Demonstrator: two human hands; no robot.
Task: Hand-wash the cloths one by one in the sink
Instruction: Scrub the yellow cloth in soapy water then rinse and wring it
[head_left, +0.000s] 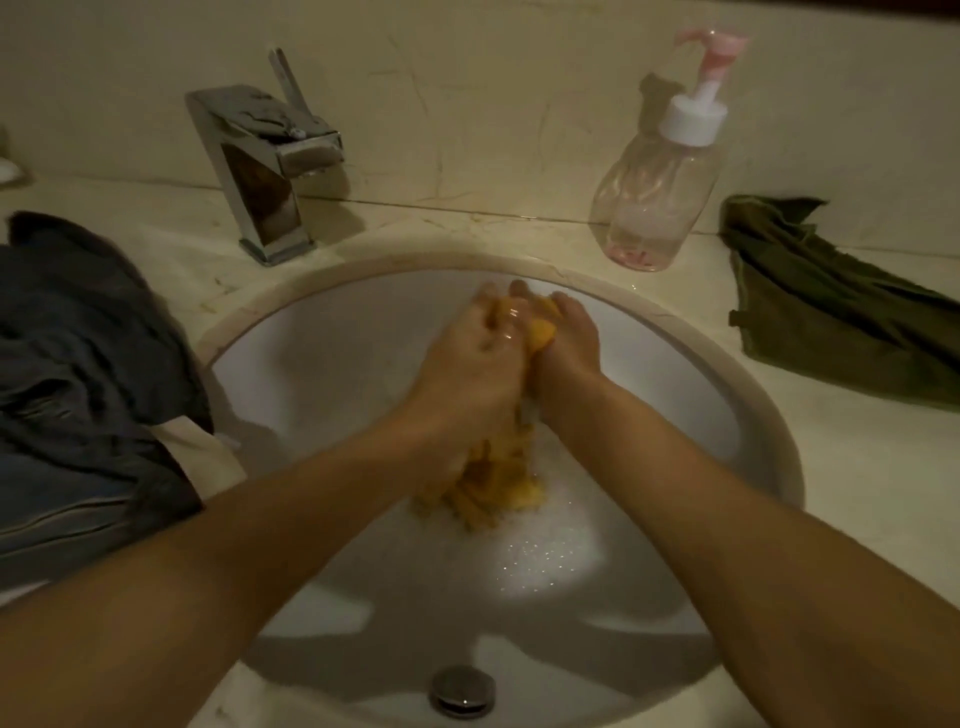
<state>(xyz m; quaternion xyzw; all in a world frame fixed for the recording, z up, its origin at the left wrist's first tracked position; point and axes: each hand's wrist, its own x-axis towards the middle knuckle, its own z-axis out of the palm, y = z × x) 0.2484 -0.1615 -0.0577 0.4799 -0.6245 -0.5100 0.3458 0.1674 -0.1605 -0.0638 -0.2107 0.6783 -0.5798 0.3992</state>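
- Looked down into a white oval sink (322, 338) set in a pale stone counter (857, 493).
- Grasped a yellow cloth (498, 488) over the sink's centre, well inside its rim. Left hand (467, 374) curled round the bunched upper part, right hand (571, 345) wrapped onto the same bunch from the other side.
- Let the cloth's lower end hang as a wet, crumpled wad close to the sink's floor; could not tell whether touching.
- Judged soft, limp, heavy with water and slick with soap. Best taken in a full fist round the gathered middle, not by a corner, to stop it slipping free.
- Showed suds (545, 551) on the sink's floor just right of the wad, and a metal drain plug (462, 693) at the sink's near side.
- Placed a chrome faucet (265, 166) behind the sink to the left and a clear pump bottle (654, 208) behind the sink to the right.
- Found a dark grey cloth (78, 364) heaped left of the sink, reaching its rim, and a green cloth (831, 312) right of the sink, apart from the rim.
- Offered open room inside the sink all round the hands; probably tightest toward the far rim under the faucet and the left rim beside the dark heap.
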